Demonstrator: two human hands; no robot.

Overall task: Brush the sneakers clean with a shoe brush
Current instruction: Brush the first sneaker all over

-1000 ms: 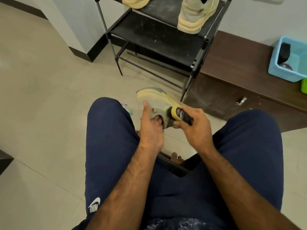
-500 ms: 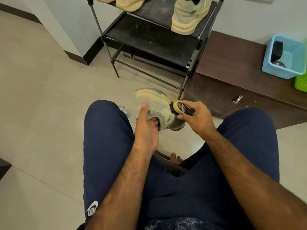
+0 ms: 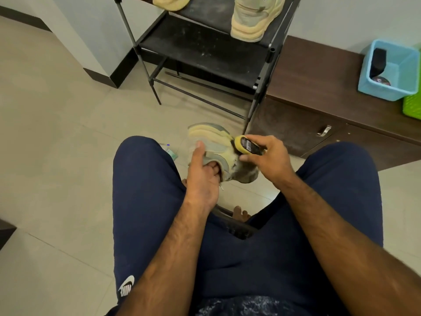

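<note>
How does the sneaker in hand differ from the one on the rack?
The held sneaker lies tilted in the left hand, with the right hand holding the shoe brush against it; the rack sneaker stands upright, untouched. The held sneaker shows dark grime at one end; the rack sneaker looks cleaner. Both are pale yellow and grey.

A black metal shoe rack (image 3: 205, 53) stood at twelve o'clock on the pale tiled floor (image 3: 57, 133). At two o'clock, a low brown cabinet (image 3: 319, 83) carried a blue plastic bin (image 3: 387, 93), with a green basket (image 3: 413, 106) just beside it.
</note>
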